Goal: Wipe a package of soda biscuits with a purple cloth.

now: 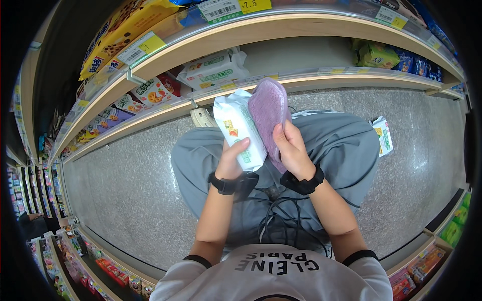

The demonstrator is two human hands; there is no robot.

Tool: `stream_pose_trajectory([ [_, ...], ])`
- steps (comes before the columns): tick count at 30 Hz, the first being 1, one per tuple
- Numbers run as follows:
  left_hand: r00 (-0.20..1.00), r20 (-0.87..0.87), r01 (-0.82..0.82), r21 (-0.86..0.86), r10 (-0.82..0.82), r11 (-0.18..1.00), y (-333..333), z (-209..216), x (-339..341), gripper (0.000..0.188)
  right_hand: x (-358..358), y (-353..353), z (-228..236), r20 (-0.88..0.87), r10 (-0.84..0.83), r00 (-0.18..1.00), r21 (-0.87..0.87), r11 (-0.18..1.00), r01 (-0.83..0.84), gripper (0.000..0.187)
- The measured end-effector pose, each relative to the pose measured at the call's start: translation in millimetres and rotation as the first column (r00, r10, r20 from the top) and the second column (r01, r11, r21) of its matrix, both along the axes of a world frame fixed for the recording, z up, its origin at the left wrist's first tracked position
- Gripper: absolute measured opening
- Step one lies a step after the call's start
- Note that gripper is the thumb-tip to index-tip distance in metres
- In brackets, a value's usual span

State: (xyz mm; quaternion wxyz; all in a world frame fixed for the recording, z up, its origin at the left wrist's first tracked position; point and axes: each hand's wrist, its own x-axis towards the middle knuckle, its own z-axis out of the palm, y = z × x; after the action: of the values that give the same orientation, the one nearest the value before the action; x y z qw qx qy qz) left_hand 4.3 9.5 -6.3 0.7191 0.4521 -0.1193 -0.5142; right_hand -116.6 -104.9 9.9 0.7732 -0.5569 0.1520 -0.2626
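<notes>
My left hand (233, 158) is closed round a white snack package (236, 128) with orange and green print, its thumb lying across the front. In my right hand (292, 149) is a folded purple cloth (268, 108), pinched with the thumb on top. The cloth rests against the right side of the package, and both are held up above my crossed legs. The fingers behind the package and the cloth are hidden. Each wrist wears a black strap.
Ahead, a low wooden shelf (301, 80) holds white packages (216, 70) and, at the right, green and blue packs (379, 55). Another white package (382, 135) lies on the speckled floor (125, 175) by my right knee. Dark cables (281, 213) run over my lap.
</notes>
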Motion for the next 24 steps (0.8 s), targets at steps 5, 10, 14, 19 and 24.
stream_pose_trajectory([
  [5,0.961,-0.272,-0.041,-0.29,-0.042,0.956,2.9,2.4,-2.0,0.069,6.2,-7.4,4.6,0.049,-0.132,0.99,0.056,0.99,0.13,0.04],
  [10,0.997,-0.065,-0.063,-0.188,0.052,0.98,-2.1,2.5,1.2,0.066,3.4,-10.2,1.7,0.045,-0.254,0.966,0.181,0.953,0.242,0.04],
  [14,0.996,-0.073,0.031,-0.272,-0.052,0.962,-1.7,0.5,4.6,0.062,-0.3,-14.7,0.5,0.07,-0.236,0.969,0.225,0.95,0.215,0.04],
  [19,0.998,-0.06,-0.046,-0.292,0.03,0.955,5.2,-7.3,5.8,0.06,5.5,-7.5,8.1,0.072,-0.184,0.98,0.208,0.964,0.165,0.038],
  [24,0.911,-0.24,-0.379,-0.171,0.335,0.909,-4.2,13.8,12.8,0.054,2.0,-6.4,-5.2,0.039,-0.07,0.997,0.133,0.989,0.064,0.037],
])
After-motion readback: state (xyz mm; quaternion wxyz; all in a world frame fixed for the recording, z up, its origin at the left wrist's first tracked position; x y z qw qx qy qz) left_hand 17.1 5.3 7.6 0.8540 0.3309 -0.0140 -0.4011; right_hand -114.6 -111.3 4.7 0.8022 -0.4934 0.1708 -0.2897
